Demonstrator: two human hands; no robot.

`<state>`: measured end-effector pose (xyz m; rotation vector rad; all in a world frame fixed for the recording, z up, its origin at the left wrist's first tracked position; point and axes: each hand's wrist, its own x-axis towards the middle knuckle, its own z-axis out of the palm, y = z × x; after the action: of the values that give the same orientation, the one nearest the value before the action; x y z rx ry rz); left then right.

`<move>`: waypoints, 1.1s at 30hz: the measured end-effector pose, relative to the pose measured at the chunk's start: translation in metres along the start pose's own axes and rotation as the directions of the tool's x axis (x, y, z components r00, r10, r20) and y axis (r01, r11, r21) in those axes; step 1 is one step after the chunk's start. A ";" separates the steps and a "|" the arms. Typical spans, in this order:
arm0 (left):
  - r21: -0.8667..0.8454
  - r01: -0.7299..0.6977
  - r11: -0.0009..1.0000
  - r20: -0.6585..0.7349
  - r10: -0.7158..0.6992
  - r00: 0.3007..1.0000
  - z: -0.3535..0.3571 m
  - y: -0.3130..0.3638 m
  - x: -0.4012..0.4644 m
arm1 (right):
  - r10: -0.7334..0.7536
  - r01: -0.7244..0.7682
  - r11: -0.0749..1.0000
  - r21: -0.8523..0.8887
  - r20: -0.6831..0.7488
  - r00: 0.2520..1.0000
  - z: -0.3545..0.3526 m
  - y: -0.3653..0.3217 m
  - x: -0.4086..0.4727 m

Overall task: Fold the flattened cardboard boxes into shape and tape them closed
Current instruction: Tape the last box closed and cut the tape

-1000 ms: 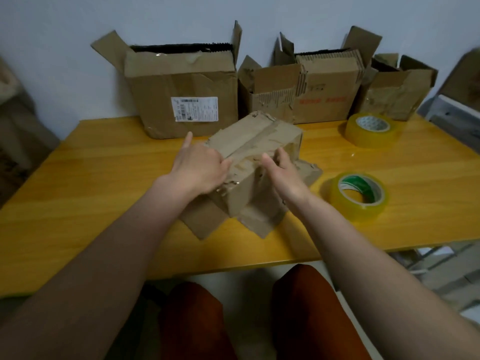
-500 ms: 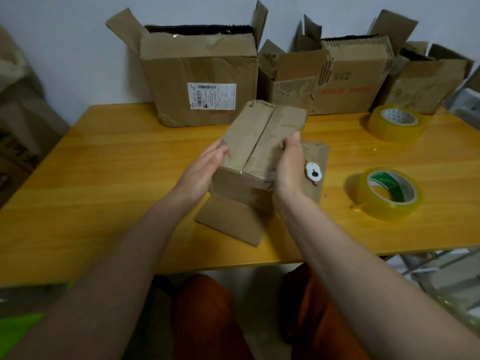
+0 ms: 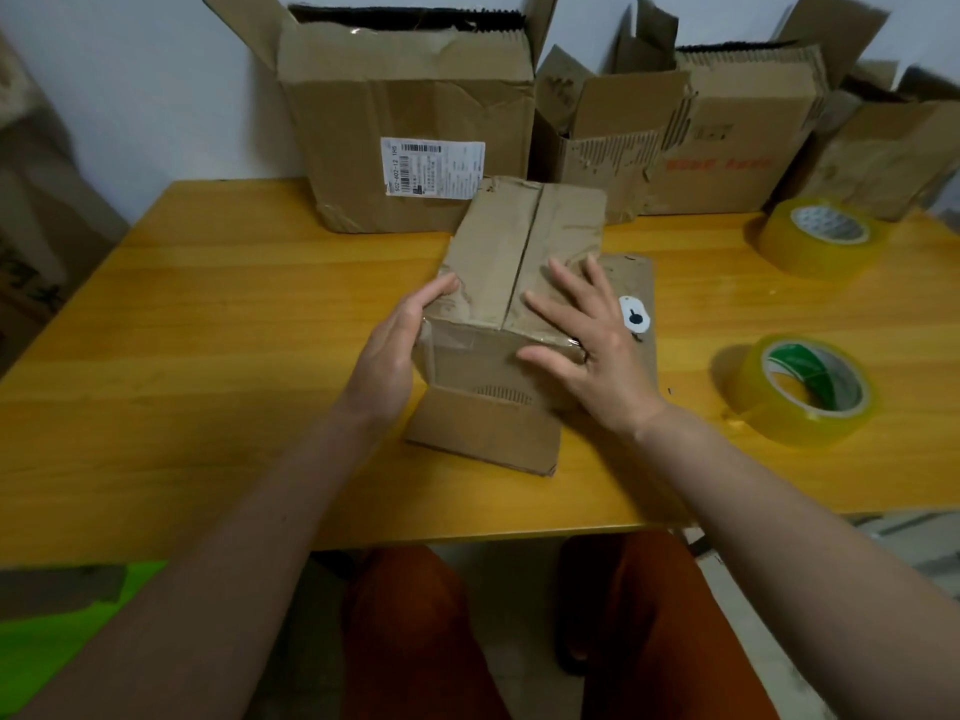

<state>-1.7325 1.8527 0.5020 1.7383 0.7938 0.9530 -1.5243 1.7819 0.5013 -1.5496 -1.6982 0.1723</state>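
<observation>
A small brown cardboard box point(image 3: 524, 241) stands folded into shape on the yellow wooden table point(image 3: 218, 330), its two top flaps meeting at a centre seam. It rests on flattened cardboard point(image 3: 483, 433) that bears a white sticker. My left hand point(image 3: 400, 340) lies flat against the box's left side, fingertips on the top edge. My right hand point(image 3: 592, 335) is spread on the top right flap, thumb on the near face. Two rolls of clear tape sit to the right: a near roll point(image 3: 802, 389) with a green core and a far roll point(image 3: 821, 236).
Several open cardboard boxes line the wall at the back: a large one point(image 3: 410, 111) with a shipping label, and smaller ones point(image 3: 675, 132) to its right. My knees show below the table's front edge.
The box has been turned upright and squared to me. My right hand moved from gripping its right side onto the top flap with fingers spread. My left hand stays on the left side.
</observation>
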 end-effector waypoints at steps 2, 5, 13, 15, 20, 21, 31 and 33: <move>-0.018 -0.021 1.000 0.007 0.021 1.000 -0.001 0.000 0.000 | 0.009 0.000 0.998 -0.067 0.132 0.991 -0.012 0.002 0.001; -0.046 -0.020 0.999 0.001 0.020 1.000 0.000 0.003 0.001 | 0.151 -0.077 0.944 -0.320 0.213 0.965 -0.018 -0.012 0.014; -0.017 0.004 1.000 0.017 -0.003 1.000 0.002 0.007 -0.001 | 0.209 0.039 0.706 -0.707 0.261 0.942 -0.004 -0.034 0.029; -0.030 0.017 0.999 0.012 -0.017 1.000 0.001 0.008 -0.001 | 0.271 0.037 0.680 -0.732 0.298 0.915 0.000 -0.036 0.035; -0.063 0.022 0.998 0.006 -0.022 1.000 0.000 0.004 -0.002 | 0.214 0.041 0.685 -0.728 0.254 0.943 0.014 -0.050 0.043; -0.070 0.027 0.997 0.016 -0.026 1.000 0.000 0.004 -0.001 | 0.204 0.057 0.702 -0.709 0.277 0.939 0.013 -0.048 0.043; -0.142 0.050 0.989 0.019 -0.048 0.999 -0.004 0.006 0.003 | 0.243 0.066 0.738 -0.671 0.356 0.902 0.025 -0.063 0.053; -0.129 0.059 0.990 0.025 -0.056 0.998 -0.005 0.007 0.005 | 0.278 0.074 0.770 -0.634 0.439 0.854 0.016 -0.060 0.054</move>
<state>-1.7338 1.8566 0.5109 1.6023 0.7481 0.9259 -1.5764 1.8214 0.5511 -2.2613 -2.2379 0.0685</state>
